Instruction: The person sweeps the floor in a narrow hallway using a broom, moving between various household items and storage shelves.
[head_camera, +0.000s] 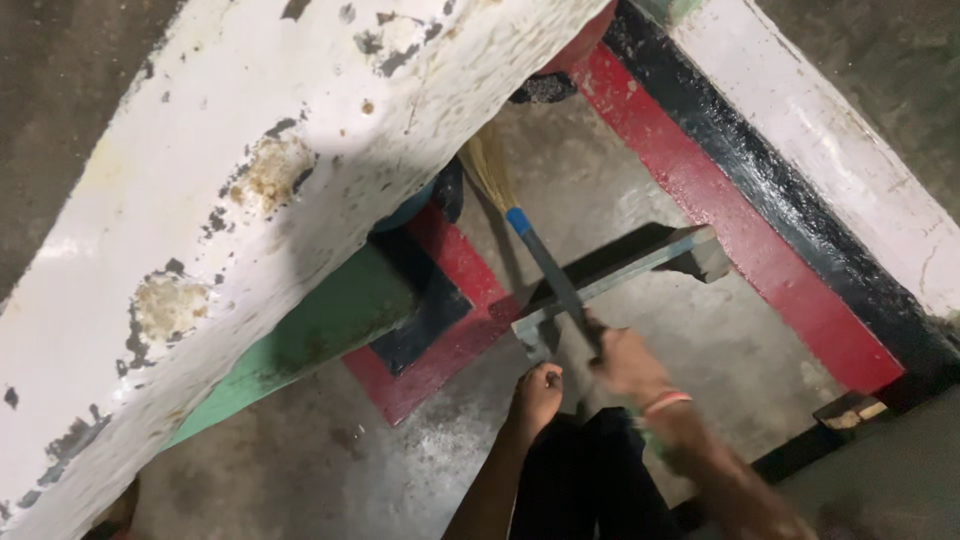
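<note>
While the right hand (625, 360) is blurred with motion just below the middle of the frame, its fingers (600, 345) read as curled shut around the dark, thin, stiff handle of a broom (550, 270), near the handle's lower end. The handle runs up and to the left from that grip to a blue plastic collar, where the pale straw bristles fan out and vanish under the big white beam. The broom looks light and rigid along the shaft, soft only at the bristle end; a hold low on the shaft, as here, seems the natural place, though the smooth shaft could slip in a loose grip.

The left hand (535, 395) sits just left of the right one, near the corner of a flat grey metal dustpan-like tray (620, 265) that lies on the floor across the handle. Whether its fingers are closed on the tray's edge or only rest beside it cannot be told.

Around these, a rough grey concrete floor (640, 180) fills the centre. A chipped white-painted concrete beam (250, 200) crosses the upper left, with a green slab (320, 330) beneath it. A red and black painted border (760, 240) runs down the right side.
</note>
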